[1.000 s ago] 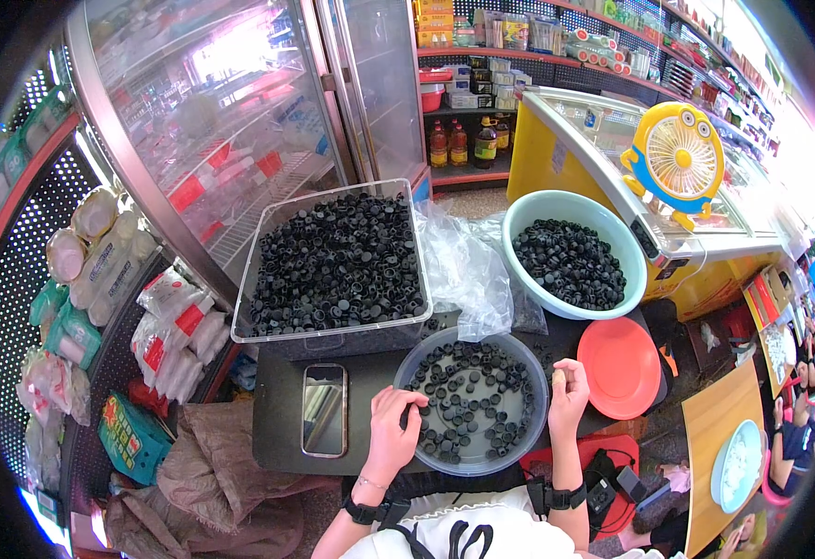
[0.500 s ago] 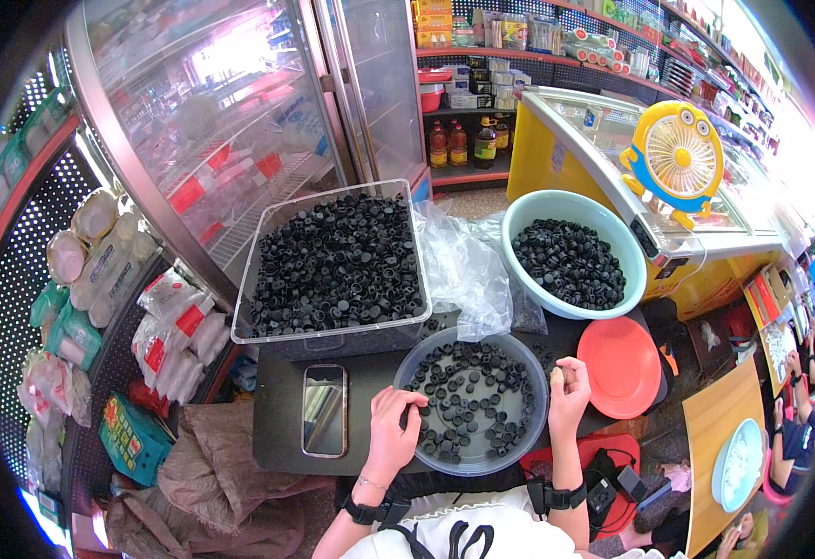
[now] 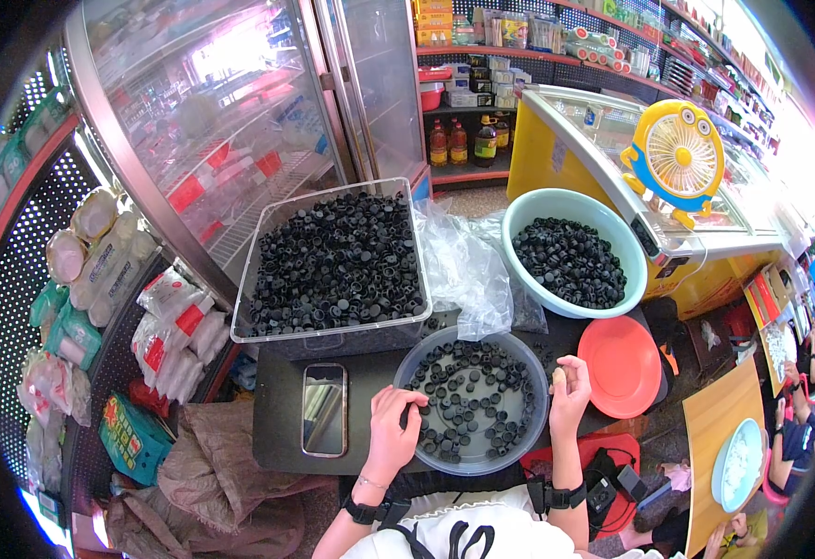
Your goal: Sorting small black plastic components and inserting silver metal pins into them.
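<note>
A round clear grey bowl [image 3: 540,410] stands in front of me with many small black plastic caps [image 3: 468,373] scattered over its bottom. At its left rim is my left hand [image 3: 393,424], fingers curled inward over the edge; whatever they hold is hidden. My right hand [image 3: 570,396] is raised at the right rim, fingers folded and closed against the thumb. Anything in that grip is too small to name. Both wrists wear black bands. Behind the bowl are a big clear bin [image 3: 333,337] and a pale blue basin [image 3: 638,270], both holding heaps of similar caps.
A phone [image 3: 324,410] lies left of the bowl on the dark table [image 3: 282,391]. Clear plastic bags [image 3: 463,270] lie between bin and basin. Right are a red plate [image 3: 620,368] and a red stool [image 3: 626,452] with black devices. Co-workers sit at a wooden table [image 3: 706,438] far right.
My hands and the containers stay almost exactly in place. At the far right, the co-workers' hands and arms have shifted slightly.
</note>
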`<state>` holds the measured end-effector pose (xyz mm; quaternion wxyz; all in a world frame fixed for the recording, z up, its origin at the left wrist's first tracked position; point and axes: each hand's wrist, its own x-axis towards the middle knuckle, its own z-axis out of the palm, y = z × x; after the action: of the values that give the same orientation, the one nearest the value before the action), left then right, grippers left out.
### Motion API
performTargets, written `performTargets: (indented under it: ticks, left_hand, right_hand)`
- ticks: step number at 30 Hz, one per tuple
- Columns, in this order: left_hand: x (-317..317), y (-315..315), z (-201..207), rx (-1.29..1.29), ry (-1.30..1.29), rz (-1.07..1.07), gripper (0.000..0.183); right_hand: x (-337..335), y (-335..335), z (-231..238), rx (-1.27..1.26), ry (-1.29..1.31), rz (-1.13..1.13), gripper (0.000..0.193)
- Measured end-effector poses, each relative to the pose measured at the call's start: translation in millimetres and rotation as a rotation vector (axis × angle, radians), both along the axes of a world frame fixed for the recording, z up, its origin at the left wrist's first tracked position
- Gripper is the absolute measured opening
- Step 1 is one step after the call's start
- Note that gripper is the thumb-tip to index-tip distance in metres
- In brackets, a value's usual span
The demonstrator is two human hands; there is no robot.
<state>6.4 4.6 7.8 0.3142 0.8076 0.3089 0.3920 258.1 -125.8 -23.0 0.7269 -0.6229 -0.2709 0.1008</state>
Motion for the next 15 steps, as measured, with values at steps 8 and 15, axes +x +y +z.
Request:
performTargets:
  ticks: [8,15]
  left_hand:
    - [-0.4,0.7,-2.8,-0.01,0.004,-0.002,0.011]
    - [-1.6,1.2,-4.4,-0.008,0.004,-0.002,0.012]
  right_hand:
    - [3.9,1.7,-7.5,0.021,-0.044,0.004,0.016]
    - [-1.2,1.0,1.0,-0.029,-0.026,-0.013,0.016]
